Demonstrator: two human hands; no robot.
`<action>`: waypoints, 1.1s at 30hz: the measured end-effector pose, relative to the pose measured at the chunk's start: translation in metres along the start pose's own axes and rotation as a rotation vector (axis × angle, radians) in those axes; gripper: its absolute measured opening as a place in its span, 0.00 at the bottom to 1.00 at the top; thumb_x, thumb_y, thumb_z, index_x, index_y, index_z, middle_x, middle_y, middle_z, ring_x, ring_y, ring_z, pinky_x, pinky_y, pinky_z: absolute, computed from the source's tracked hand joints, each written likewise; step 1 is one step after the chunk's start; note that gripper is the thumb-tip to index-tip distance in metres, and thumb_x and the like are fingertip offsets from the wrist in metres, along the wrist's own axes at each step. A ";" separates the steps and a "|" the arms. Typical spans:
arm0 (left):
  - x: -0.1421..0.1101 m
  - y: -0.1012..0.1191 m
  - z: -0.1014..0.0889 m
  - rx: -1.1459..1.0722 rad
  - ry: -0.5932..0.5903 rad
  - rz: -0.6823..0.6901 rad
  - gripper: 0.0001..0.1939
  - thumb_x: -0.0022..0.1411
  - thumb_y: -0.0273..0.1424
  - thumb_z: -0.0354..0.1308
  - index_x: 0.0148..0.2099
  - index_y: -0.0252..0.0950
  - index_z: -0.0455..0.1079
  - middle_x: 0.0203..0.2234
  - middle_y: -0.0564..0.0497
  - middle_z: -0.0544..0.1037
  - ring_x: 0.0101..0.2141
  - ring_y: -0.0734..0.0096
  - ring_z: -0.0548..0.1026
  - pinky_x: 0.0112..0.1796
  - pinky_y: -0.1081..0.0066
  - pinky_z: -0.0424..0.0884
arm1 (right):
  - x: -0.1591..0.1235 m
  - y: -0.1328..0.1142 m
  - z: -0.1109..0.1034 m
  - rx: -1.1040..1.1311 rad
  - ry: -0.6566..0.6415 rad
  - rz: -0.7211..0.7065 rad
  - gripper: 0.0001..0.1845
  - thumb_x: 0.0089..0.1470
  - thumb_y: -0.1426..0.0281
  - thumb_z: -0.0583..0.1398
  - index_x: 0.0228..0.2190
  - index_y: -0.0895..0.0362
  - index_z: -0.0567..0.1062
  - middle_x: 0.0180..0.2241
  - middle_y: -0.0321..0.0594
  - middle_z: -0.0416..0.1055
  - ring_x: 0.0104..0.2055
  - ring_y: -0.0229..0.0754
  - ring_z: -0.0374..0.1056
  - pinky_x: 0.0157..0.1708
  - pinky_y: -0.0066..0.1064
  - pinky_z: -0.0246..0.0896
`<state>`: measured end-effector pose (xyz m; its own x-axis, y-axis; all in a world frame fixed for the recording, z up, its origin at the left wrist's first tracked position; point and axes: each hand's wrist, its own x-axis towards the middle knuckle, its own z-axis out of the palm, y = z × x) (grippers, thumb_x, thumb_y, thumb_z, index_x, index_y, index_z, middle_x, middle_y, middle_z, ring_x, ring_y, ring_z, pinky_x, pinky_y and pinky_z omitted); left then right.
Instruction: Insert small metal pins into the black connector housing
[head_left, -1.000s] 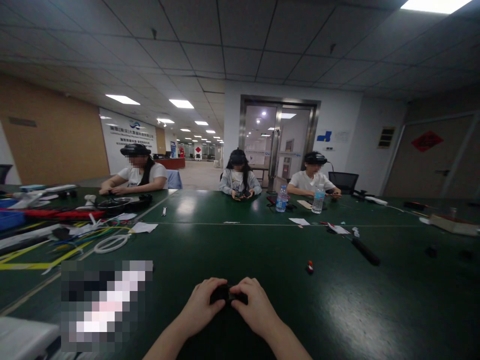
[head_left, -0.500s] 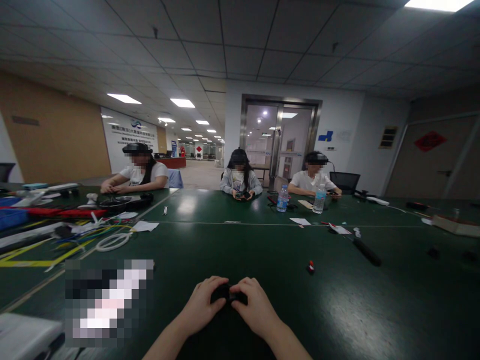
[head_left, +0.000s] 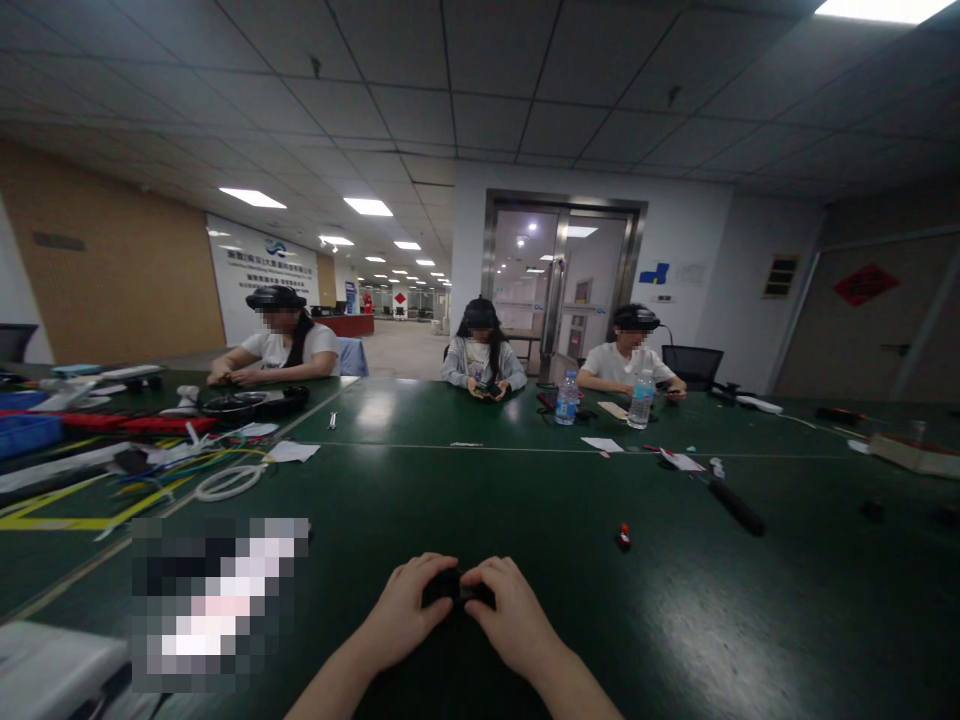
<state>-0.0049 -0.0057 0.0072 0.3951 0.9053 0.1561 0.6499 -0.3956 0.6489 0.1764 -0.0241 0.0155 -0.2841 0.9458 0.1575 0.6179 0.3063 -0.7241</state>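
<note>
Low in the head view, my left hand (head_left: 409, 608) and my right hand (head_left: 506, 607) face each other over the dark green table (head_left: 360, 520). Between them is a small black object (head_left: 460, 592), mostly covered by the fingers, so its kind does not show. Both hands are closed on it, thumbs on the near side and fingers curled over the far side. A small red-and-white item (head_left: 623, 538) lies on the table to the right of my hands.
A white coiled cable (head_left: 229, 484), a blue bin (head_left: 28, 436) and other clutter fill the left side. Water bottles (head_left: 566, 400) stand across the table, where three people sit. A black-handled tool (head_left: 736, 506) lies to the right. At lower left sits a white box (head_left: 56, 668).
My hands keep the same grip on the black object and have hardly moved. The whole view has shifted very slightly.
</note>
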 end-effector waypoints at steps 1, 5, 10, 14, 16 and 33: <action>0.000 0.000 0.000 -0.002 0.003 0.005 0.22 0.51 0.30 0.53 0.51 0.41 0.64 0.47 0.51 0.70 0.48 0.65 0.65 0.51 0.65 0.57 | 0.000 0.000 0.000 0.001 -0.001 0.001 0.12 0.45 0.74 0.57 0.34 0.50 0.72 0.38 0.33 0.67 0.43 0.42 0.62 0.41 0.34 0.54; 0.001 -0.004 0.003 0.000 0.014 0.020 0.22 0.51 0.29 0.53 0.50 0.41 0.64 0.46 0.51 0.70 0.47 0.65 0.66 0.50 0.66 0.58 | 0.000 -0.001 0.000 0.020 0.004 0.013 0.12 0.45 0.73 0.56 0.34 0.50 0.72 0.38 0.34 0.67 0.43 0.42 0.62 0.41 0.33 0.54; 0.003 -0.008 0.007 0.007 0.033 0.041 0.22 0.50 0.29 0.53 0.49 0.40 0.65 0.44 0.50 0.71 0.46 0.65 0.67 0.49 0.66 0.59 | 0.001 -0.001 0.000 0.061 0.038 0.038 0.13 0.45 0.73 0.56 0.35 0.50 0.72 0.37 0.34 0.67 0.41 0.41 0.62 0.41 0.32 0.55; 0.003 -0.006 0.005 -0.001 0.033 0.039 0.21 0.50 0.29 0.53 0.50 0.40 0.65 0.45 0.50 0.71 0.47 0.64 0.66 0.49 0.65 0.58 | 0.003 0.002 0.000 0.114 0.062 0.050 0.13 0.45 0.72 0.56 0.36 0.51 0.72 0.37 0.35 0.67 0.41 0.41 0.63 0.41 0.32 0.56; 0.002 -0.004 0.004 -0.007 0.026 0.029 0.22 0.51 0.30 0.53 0.50 0.41 0.64 0.46 0.51 0.70 0.48 0.64 0.66 0.50 0.65 0.58 | 0.004 0.004 0.000 0.168 0.078 0.067 0.13 0.46 0.71 0.56 0.37 0.52 0.72 0.38 0.36 0.68 0.41 0.42 0.63 0.41 0.32 0.57; 0.001 -0.008 0.006 -0.019 0.018 0.010 0.22 0.53 0.30 0.52 0.52 0.42 0.62 0.49 0.51 0.67 0.49 0.64 0.65 0.49 0.66 0.59 | 0.006 0.013 -0.010 0.722 0.253 0.347 0.23 0.46 0.59 0.57 0.45 0.53 0.67 0.46 0.40 0.67 0.45 0.45 0.63 0.39 0.34 0.58</action>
<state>-0.0060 -0.0023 -0.0024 0.3900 0.9038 0.1760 0.6331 -0.4020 0.6615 0.1902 -0.0130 0.0141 0.0615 0.9957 -0.0696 -0.0060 -0.0694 -0.9976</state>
